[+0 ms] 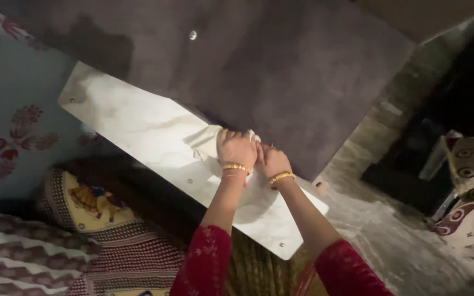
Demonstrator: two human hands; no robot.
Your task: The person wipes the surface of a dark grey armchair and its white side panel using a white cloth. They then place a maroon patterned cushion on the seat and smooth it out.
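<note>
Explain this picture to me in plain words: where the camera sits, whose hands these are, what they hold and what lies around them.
There is no machine here. The single picture comes from a camera worn on a person's head, looking down along their own arms in red sleeves. The left hand and the right hand, each with gold bangles at the wrist, are pressed together on a white cloth. The cloth lies bunched on a pale marble-look shelf fixed under a dark grey wall panel. Below on the left lies patterned bedding with a cushion. On the right is a grey stone floor. How firmly either hand grips the cloth cannot be told.
</note>
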